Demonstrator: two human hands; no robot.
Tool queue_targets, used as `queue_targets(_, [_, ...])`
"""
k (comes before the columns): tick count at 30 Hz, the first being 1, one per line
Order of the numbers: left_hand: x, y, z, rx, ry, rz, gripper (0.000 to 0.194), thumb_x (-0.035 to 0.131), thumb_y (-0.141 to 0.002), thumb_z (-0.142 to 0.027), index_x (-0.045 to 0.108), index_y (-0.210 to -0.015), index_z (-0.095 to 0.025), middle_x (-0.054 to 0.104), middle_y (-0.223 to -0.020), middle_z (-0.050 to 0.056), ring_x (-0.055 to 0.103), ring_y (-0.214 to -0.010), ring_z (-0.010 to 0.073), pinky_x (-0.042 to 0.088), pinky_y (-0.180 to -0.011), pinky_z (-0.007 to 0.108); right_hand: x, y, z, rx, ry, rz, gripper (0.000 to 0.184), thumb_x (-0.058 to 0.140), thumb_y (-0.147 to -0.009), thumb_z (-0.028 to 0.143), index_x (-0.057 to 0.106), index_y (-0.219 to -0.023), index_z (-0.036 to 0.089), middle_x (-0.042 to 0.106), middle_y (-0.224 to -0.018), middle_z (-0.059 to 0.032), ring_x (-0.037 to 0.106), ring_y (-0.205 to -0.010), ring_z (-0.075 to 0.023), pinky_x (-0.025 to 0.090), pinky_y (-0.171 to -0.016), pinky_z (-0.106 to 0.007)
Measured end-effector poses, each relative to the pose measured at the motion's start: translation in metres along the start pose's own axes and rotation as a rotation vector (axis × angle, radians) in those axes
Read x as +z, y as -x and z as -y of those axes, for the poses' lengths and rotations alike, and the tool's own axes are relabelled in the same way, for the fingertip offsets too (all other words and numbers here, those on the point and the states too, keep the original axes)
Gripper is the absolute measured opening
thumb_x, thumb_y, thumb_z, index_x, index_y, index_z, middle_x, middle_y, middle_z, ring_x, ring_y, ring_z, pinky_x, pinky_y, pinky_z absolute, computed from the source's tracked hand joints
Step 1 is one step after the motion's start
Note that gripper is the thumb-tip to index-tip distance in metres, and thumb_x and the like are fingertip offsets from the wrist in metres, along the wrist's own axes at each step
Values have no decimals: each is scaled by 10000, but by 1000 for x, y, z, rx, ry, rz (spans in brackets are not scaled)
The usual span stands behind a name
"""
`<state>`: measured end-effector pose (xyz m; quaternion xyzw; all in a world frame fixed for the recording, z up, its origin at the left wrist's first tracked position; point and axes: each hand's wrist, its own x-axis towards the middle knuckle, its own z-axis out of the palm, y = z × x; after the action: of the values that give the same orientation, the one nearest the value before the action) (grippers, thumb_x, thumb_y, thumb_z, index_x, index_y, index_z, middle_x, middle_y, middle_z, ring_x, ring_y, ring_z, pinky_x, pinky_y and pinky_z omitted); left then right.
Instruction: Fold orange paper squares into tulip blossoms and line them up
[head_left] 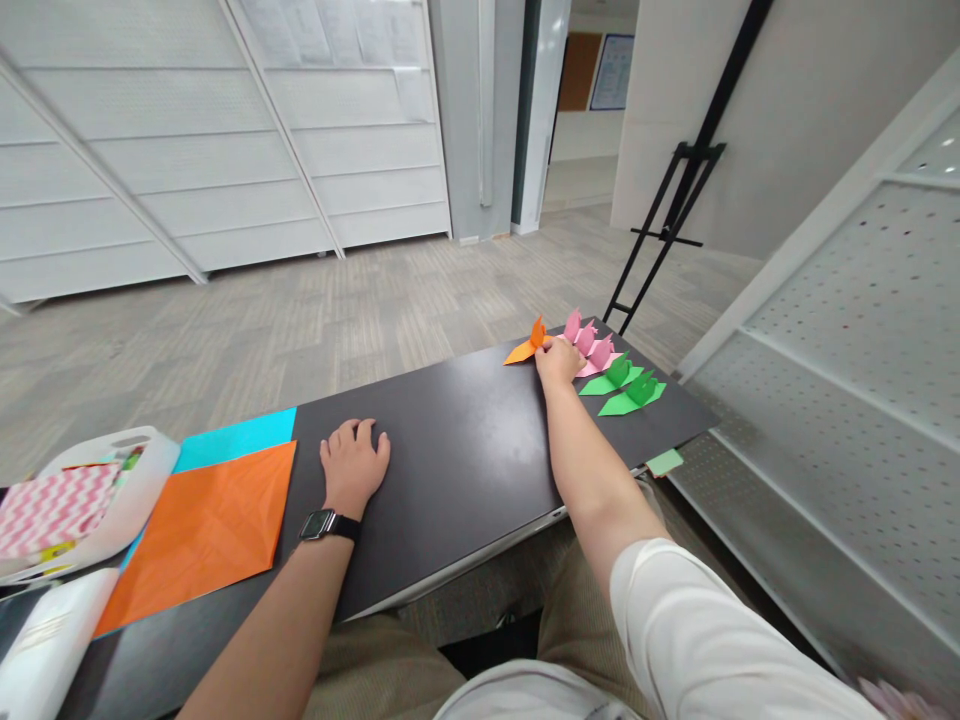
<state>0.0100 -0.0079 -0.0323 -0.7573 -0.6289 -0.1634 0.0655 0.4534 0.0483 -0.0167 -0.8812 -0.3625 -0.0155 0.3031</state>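
My right hand [559, 360] reaches to the far right part of the dark table, its fingers closed on an orange origami figure [534, 343] with a raised, pointed middle. Beside that hand stand several pink origami figures [600, 352] in a row, partly hidden by the fingers. Two green origami figures, a rear one [616, 374] and a front one [637, 393], sit nearer to me. My left hand [355, 462], with a black watch on the wrist, lies flat on the tabletop, fingers spread. To its left is a stack of orange paper [210, 520] over blue paper [244, 437].
A white basket [154, 480] with pink zigzag-patterned material stands at the left, behind a white object [56, 640] I cannot make out. Right of the table [465, 440] is a perforated white panel [847, 330]. A black stand [667, 220] rises behind the table's far end.
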Motion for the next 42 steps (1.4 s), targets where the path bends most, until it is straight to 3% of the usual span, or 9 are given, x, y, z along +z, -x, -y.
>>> queue_targets(26, [-2,1,-1,-2,12,-2,428,506,-1017,-386,675,-1342,-165,612,-1387,198,558,-1277,376,376,-1173,595,26,-12,-11,-64,104,49,208,687,-910,416,825,-1025,310,696,-1214,-96,564,-1143,-317,342,-1024,-524])
queue_targets(42, [1,1,1,-1,2,-4,434,500,-1027,-401,669,-1352,-169,611,-1397,188,561,-1281,371,377,-1177,588,20,-6,-9,-96,86,13,218,646,-934,381,815,-1032,283,705,-1192,-107,585,-1100,-308,369,-1015,-523])
